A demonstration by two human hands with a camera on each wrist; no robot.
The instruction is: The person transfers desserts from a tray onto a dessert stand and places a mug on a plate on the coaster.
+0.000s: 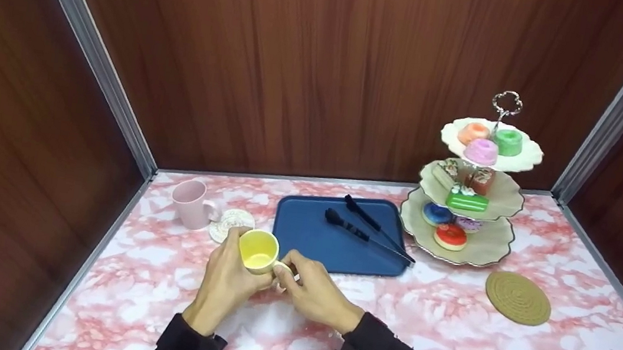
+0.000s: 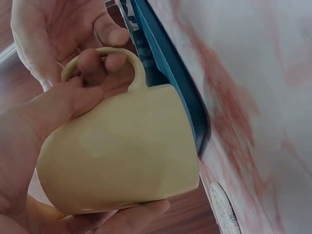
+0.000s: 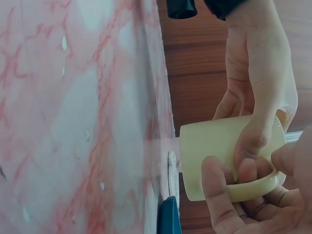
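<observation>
Both hands hold a pale yellow mug (image 1: 258,252) above the near part of the table, its mouth turned up toward the head camera. My left hand (image 1: 229,277) grips the mug's body, thumb on the near side and fingers round the far side. Fingers of my right hand (image 1: 314,289) are hooked through the mug's handle (image 2: 137,73), which points to the right. The left wrist view shows the mug's plain outer wall (image 2: 122,151) close up. In the right wrist view the left thumb (image 3: 251,141) lies against the mug beside the handle.
A pink mug (image 1: 189,205) stands at the left beside a white lacy coaster (image 1: 231,224). Behind the hands lies a blue tray (image 1: 304,233) with black-handled utensils (image 1: 360,234). To the right are a three-tier stand (image 1: 493,245) of toy cakes and a round woven coaster (image 1: 518,298).
</observation>
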